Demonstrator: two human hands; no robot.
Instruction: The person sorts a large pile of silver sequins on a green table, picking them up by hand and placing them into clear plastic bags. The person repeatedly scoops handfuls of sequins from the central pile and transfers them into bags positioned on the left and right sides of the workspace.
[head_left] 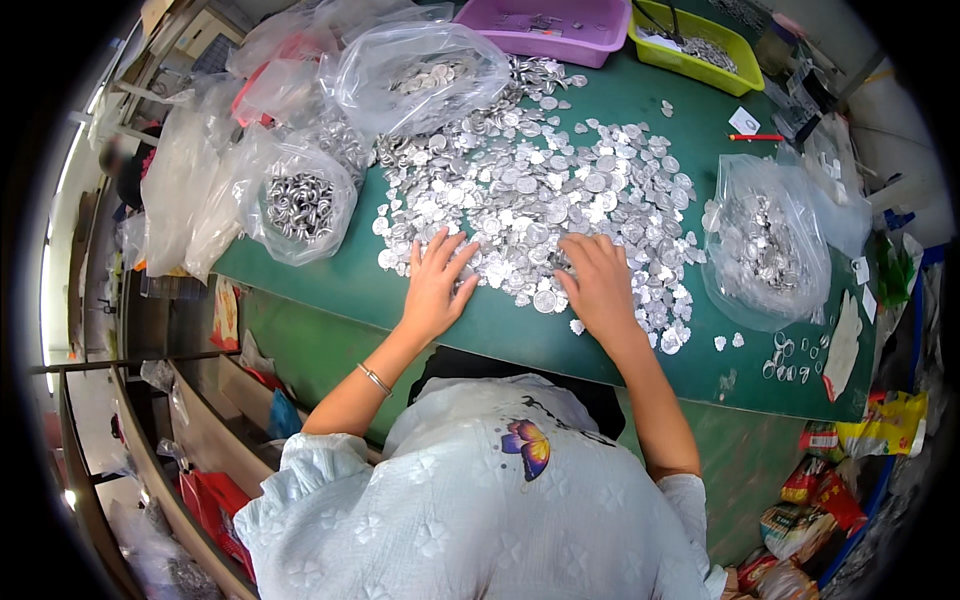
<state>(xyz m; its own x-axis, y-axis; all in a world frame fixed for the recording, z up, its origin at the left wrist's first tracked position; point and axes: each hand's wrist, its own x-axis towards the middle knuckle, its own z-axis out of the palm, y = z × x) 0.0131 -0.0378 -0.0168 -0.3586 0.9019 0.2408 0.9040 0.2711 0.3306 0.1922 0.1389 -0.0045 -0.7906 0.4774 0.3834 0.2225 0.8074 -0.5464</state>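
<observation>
A broad heap of flat silvery metal pieces [530, 185], some round like medallions and some with scalloped outlines, covers the middle of the green table [330, 265]. My left hand [438, 288] lies at the heap's near left edge, fingers spread over the pieces, holding nothing that I can see. At the near right part of the heap rests my right hand [600, 282], its fingers stretched out and touching the pieces. What lies under its fingertips is partly hidden. A bangle [374, 380] circles my left wrist.
Left stands an opened clear bag of silvery rings [300, 205]; behind it, another clear bag [420, 75]. Purple [545, 40] and yellow-green trays [700, 65] sit at the back. A bag of silvery pieces [768, 245], loose rings [795, 358] and a whitish glove [845, 345] lie right.
</observation>
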